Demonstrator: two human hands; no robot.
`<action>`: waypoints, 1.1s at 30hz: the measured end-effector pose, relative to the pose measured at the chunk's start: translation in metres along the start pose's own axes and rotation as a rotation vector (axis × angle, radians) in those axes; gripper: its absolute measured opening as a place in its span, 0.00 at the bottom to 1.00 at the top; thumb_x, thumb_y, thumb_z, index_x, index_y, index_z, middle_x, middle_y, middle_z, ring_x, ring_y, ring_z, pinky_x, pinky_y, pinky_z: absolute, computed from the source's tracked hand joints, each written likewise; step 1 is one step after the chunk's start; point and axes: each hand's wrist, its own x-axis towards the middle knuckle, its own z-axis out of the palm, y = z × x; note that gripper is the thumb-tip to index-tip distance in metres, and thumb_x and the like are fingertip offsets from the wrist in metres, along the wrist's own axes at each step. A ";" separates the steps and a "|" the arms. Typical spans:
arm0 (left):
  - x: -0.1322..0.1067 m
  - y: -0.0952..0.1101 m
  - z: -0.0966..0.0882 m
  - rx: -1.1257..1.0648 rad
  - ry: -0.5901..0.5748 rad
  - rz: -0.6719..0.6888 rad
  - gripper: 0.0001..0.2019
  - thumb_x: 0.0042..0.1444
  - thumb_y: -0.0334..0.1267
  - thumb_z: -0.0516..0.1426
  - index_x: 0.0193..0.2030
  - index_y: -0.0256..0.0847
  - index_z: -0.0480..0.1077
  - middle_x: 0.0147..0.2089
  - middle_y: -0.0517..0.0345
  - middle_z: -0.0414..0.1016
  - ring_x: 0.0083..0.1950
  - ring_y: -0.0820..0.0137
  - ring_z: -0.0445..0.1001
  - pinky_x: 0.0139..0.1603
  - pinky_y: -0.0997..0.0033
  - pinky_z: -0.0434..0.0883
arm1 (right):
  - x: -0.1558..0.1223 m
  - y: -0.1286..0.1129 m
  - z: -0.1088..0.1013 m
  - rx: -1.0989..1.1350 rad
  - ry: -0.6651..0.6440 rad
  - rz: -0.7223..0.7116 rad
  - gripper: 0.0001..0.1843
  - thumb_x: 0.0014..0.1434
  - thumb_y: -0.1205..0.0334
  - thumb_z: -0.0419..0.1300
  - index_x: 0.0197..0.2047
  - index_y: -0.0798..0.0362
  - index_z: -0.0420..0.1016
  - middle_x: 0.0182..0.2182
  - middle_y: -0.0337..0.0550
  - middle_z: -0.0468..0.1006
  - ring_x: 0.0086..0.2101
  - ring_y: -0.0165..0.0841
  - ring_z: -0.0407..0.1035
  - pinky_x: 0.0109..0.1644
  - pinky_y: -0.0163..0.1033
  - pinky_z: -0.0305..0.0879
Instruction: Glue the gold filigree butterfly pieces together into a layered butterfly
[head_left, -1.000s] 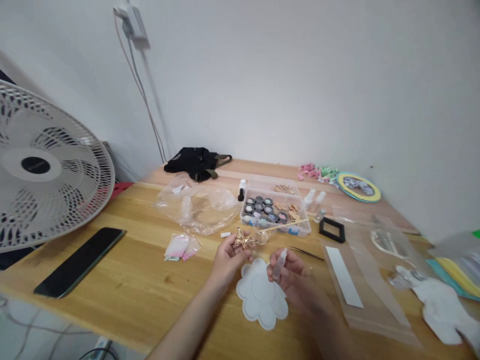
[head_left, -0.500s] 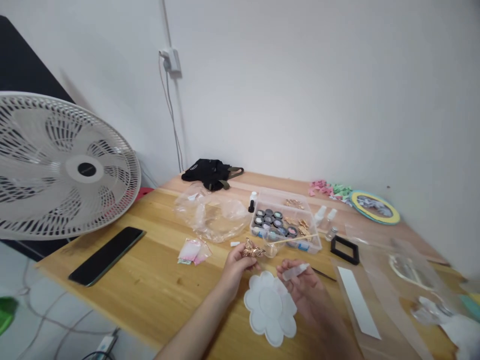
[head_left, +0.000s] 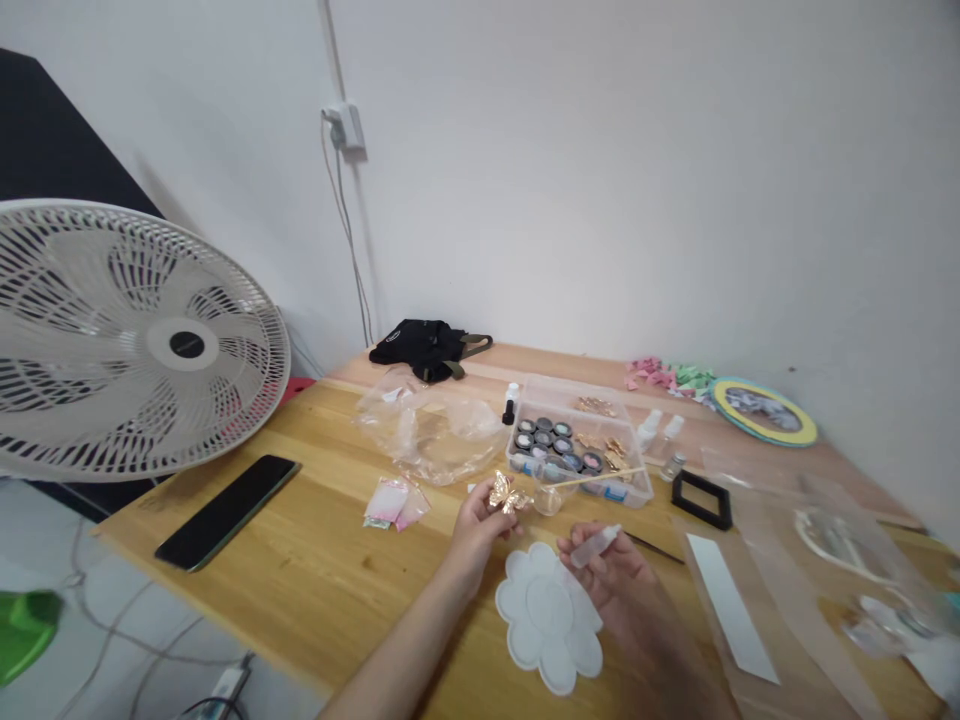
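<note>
A shiny gold butterfly ornament [head_left: 508, 494] is pinched in the fingers of my left hand [head_left: 480, 528], raised over the table. My right hand [head_left: 616, 575] grips a small translucent squeeze bottle [head_left: 595, 547], its white tip pointing up and to the right. Between and below my hands lies a white flower-shaped palette [head_left: 550, 612]. Just beyond the butterfly stands a small clear cup [head_left: 550, 498] with a wooden stick [head_left: 600, 477] resting across it. A thin dark rod [head_left: 654, 546] lies beside my right hand.
Behind the cup sits a clear plastic case [head_left: 579, 420] holding several small round pots and gold pieces. A phone [head_left: 229, 512], pink packets [head_left: 395, 503] and crumpled plastic [head_left: 431, 430] lie left. A black frame [head_left: 701, 499] and white strip [head_left: 733, 608] are right. A fan [head_left: 142, 340] stands far left.
The butterfly has turned in my left hand, so its spread wings now face the camera. The right hand keeps its grip on the bottle. The whole view has shifted slightly.
</note>
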 end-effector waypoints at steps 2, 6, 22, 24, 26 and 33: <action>0.000 0.001 0.000 -0.009 -0.001 -0.005 0.23 0.35 0.31 0.61 0.43 0.38 0.70 0.31 0.60 0.79 0.24 0.75 0.70 0.27 0.75 0.60 | 0.000 0.001 0.000 -0.008 0.006 -0.001 0.15 0.42 0.61 0.75 0.35 0.46 0.80 0.36 0.38 0.81 0.41 0.34 0.77 0.48 0.39 0.71; 0.001 0.001 -0.002 -0.028 -0.007 -0.017 0.23 0.35 0.31 0.61 0.43 0.38 0.70 0.30 0.59 0.79 0.24 0.75 0.70 0.28 0.75 0.60 | 0.000 0.002 0.000 -0.021 0.008 -0.002 0.15 0.42 0.59 0.75 0.35 0.46 0.80 0.37 0.40 0.81 0.41 0.37 0.77 0.48 0.42 0.71; 0.013 -0.007 -0.011 -0.044 0.004 0.036 0.17 0.38 0.32 0.60 0.40 0.38 0.74 0.32 0.57 0.78 0.31 0.68 0.75 0.32 0.71 0.66 | -0.002 -0.008 -0.010 -0.055 -0.032 -0.041 0.14 0.42 0.53 0.74 0.34 0.42 0.80 0.26 0.36 0.77 0.32 0.35 0.74 0.54 0.52 0.68; 0.014 -0.008 -0.012 -0.041 0.004 0.040 0.17 0.37 0.31 0.60 0.39 0.39 0.74 0.31 0.58 0.78 0.31 0.68 0.75 0.32 0.71 0.66 | -0.002 -0.009 -0.010 -0.051 -0.016 -0.090 0.15 0.41 0.52 0.74 0.34 0.42 0.80 0.25 0.35 0.77 0.29 0.34 0.73 0.57 0.55 0.65; 0.015 -0.008 -0.012 -0.040 0.001 0.042 0.16 0.37 0.31 0.60 0.38 0.39 0.74 0.31 0.58 0.78 0.31 0.69 0.75 0.32 0.72 0.66 | -0.002 -0.011 -0.009 -0.058 -0.013 -0.097 0.14 0.41 0.52 0.75 0.33 0.42 0.81 0.25 0.35 0.77 0.28 0.34 0.73 0.60 0.59 0.62; 0.016 -0.012 -0.012 -0.033 -0.020 0.029 0.13 0.36 0.30 0.60 0.34 0.37 0.75 0.28 0.57 0.78 0.28 0.69 0.74 0.31 0.72 0.66 | -0.001 -0.020 -0.012 -0.071 0.047 -0.114 0.15 0.39 0.52 0.75 0.33 0.42 0.81 0.25 0.34 0.77 0.31 0.34 0.73 0.64 0.59 0.56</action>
